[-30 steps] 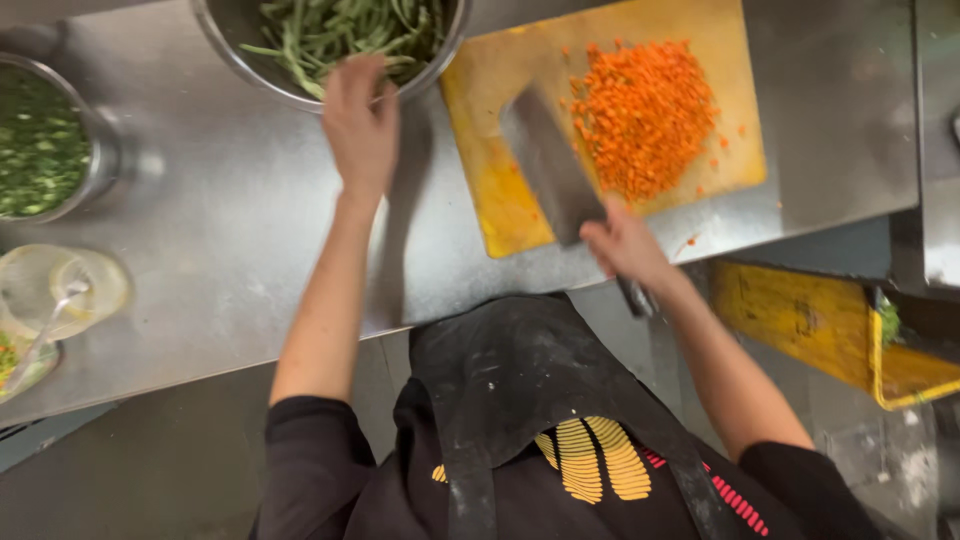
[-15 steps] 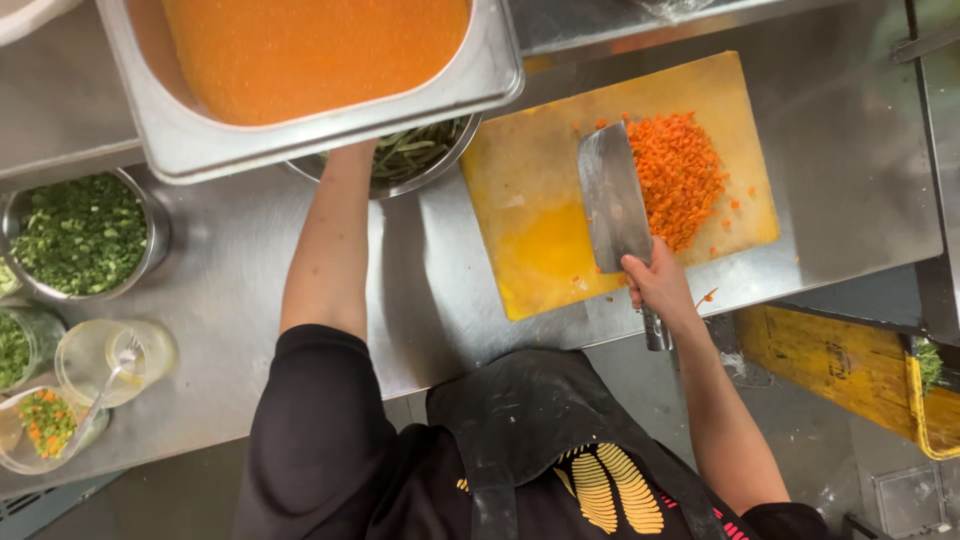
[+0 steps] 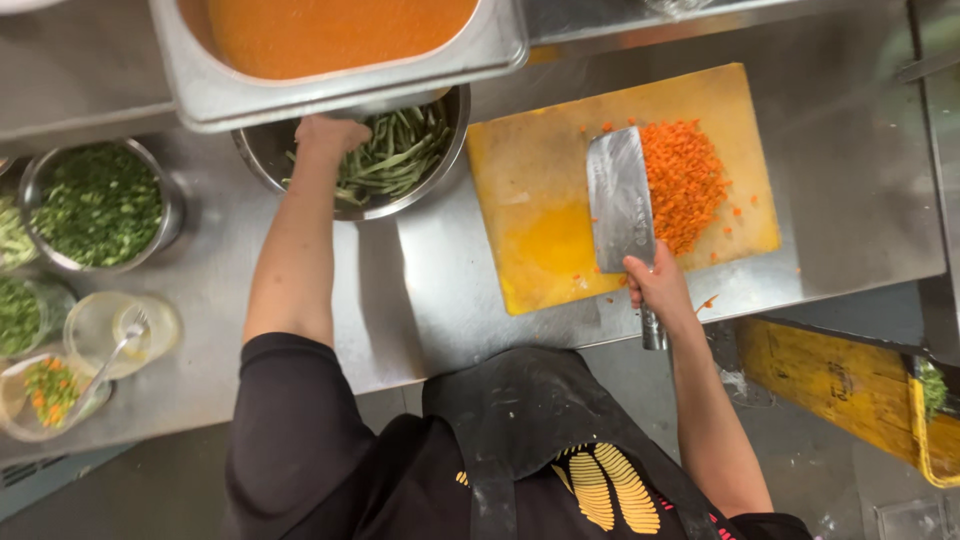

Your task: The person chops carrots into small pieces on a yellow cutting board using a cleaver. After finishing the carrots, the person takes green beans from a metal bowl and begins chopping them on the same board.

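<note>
A steel counter filled most of the frame, floor along the bottom edge. At the upper left sat a steel pan of orange sauce, at the upper right a yellow cutting board with diced carrot. The right hand had its fingers wrapped round a cleaver; compared with half a second earlier, the blade lay further left of the carrot. The left hand now showed inside the bowl of green beans; its fingers were hidden.

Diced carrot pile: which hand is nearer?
Right. The right hand holds the cleaver just below the diced carrot pile, blade beside it. The left hand is far across, in the green bean bowl.
</note>
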